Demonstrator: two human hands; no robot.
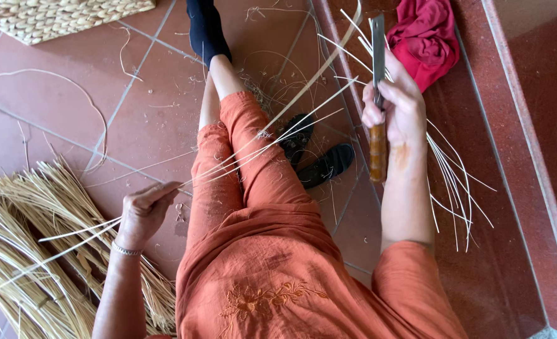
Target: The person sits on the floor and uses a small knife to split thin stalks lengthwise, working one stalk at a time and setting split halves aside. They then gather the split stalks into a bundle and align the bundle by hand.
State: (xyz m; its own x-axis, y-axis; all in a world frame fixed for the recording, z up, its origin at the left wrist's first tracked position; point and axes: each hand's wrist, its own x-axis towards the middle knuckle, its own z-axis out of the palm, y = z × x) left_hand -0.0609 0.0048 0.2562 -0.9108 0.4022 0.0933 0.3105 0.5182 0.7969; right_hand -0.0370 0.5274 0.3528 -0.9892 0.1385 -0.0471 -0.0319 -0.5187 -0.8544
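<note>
Several thin pale cane strips (272, 135) stretch across the person's lap in the head view, pinched at one end in the left hand (143, 210), which is closed tight around them. The right hand (394, 107) is wrapped shut on a flat steel blade with a brown wooden handle (377, 94), held upright. A few finished-looking slivers (457, 188) lie on the red tiled floor (58, 107) by the right arm, while a large heap of straw-coloured raw cane (33, 251) at the floor's left edge looks unworked, so I judge most remains.
</note>
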